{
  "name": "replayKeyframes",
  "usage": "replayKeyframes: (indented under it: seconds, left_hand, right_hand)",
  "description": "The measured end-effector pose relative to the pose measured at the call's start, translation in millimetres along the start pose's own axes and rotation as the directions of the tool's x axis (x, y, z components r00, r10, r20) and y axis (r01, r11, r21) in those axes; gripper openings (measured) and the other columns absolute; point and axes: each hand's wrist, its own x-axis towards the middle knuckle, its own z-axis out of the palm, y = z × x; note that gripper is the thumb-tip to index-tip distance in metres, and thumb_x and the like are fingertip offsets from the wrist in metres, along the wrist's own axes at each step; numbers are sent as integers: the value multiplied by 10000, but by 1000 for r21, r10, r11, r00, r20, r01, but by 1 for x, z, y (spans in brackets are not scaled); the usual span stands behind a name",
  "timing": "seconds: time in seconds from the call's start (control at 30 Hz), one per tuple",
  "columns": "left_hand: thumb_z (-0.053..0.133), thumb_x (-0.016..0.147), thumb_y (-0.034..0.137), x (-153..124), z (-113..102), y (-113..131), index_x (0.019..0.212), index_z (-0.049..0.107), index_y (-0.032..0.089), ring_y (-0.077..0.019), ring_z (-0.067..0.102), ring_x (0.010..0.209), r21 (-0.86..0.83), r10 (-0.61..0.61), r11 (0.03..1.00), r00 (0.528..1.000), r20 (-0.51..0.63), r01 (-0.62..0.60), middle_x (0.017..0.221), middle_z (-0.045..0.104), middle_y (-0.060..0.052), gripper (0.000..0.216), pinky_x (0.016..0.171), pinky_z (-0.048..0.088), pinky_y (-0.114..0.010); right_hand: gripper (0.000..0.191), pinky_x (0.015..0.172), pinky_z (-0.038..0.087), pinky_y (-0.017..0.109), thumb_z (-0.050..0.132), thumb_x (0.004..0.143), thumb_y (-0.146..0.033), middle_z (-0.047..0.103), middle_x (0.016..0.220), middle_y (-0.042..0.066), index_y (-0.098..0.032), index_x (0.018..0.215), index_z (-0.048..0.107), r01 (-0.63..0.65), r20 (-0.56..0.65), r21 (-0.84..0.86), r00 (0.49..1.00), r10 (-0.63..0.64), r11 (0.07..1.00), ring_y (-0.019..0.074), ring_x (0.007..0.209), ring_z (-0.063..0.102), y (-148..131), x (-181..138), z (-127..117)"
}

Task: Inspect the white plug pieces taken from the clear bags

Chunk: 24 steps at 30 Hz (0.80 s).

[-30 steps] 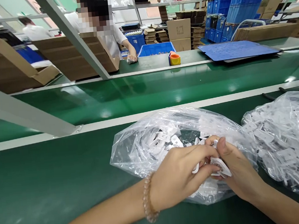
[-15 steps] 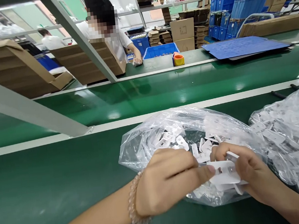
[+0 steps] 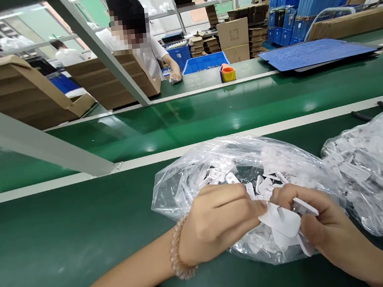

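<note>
Holding, left hand (image 3: 219, 224): fingertips pinching the left edge of a white part (image 3: 287, 222); beaded bracelet (image 3: 179, 253) on the wrist.
Holding, right hand (image 3: 331, 225): thumb and curled fingers clasping several such parts.
Bag (image 3: 171, 186): clear plastic, spread beneath both hands on the green bench (image 3: 71, 236), more white parts inside.
Second bag (image 3: 378, 179): at right, filled with white pieces.
Beyond: a co-worker (image 3: 151, 57), partly hidden by a cardboard box (image 3: 100, 80).

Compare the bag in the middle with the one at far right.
The middle bag shows dark gaps between its white parts; the far-right bag looks more densely packed. The middle bag lies within the picture; the far-right bag runs off its right edge. Both are clear plastic, on the green surface.
</note>
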Motion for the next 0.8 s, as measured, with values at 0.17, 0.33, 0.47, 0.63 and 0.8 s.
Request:
replayKeyframes:
  seconds: [0.17, 0.33, 0.47, 0.63, 0.8]
  left_hand:
    - [634, 891, 108, 1, 0, 1, 896, 608, 106, -111, 501, 518, 8, 18, 1000, 1000, -20, -17, 633, 577, -17, 27, 459, 404, -236]
    - [610, 898, 82, 0, -6, 3, 907, 596, 110, -120, 539, 533, -7, 6, 1000, 1000, 16, -6, 651, 602, -36, 32, 481, 428, -238]
    - [610, 900, 92, -3, -9, 3, 911, 587, 128, -113, 513, 519, 17, 14, 1000, 1000, -5, -14, 653, 596, -22, 45, 478, 414, -235]
    - [582, 913, 84, -3, -10, 5, 979, 608, 115, -105, 494, 519, 9, 54, 998, 998, -16, -54, 647, 571, -7, 78, 481, 381, -241]
    - [566, 898, 55, -1, -6, 9, 968, 613, 116, -98, 455, 488, -45, 50, 998, 998, -37, -52, 609, 558, 9, 103, 461, 346, -249]
  right_hand:
    - [440, 453, 233, 183, 590, 839, -660, 393, 670, -49, -221, 848, 565, -12, 17, 47, 1000, 11, 999, 45, 522, 315, 7, 1, -2]
    - [453, 455, 257, 185, 587, 839, -668, 408, 680, -41, -216, 834, 553, -23, 25, 15, 999, 23, 1000, 54, 532, 338, 6, -1, -1]
    - [468, 448, 260, 187, 591, 831, -676, 398, 656, -38, -211, 837, 543, -64, 4, -37, 998, 64, 997, 71, 540, 331, 1, 0, 0]
    - [446, 460, 247, 193, 622, 828, -644, 395, 623, -35, -206, 787, 553, -161, -100, -14, 982, 159, 987, 74, 528, 339, 1, 4, 0]
    - [402, 439, 255, 180, 724, 776, -548, 411, 603, -35, -199, 720, 532, -255, -67, 233, 958, 277, 938, 67, 495, 362, 5, 7, 0]
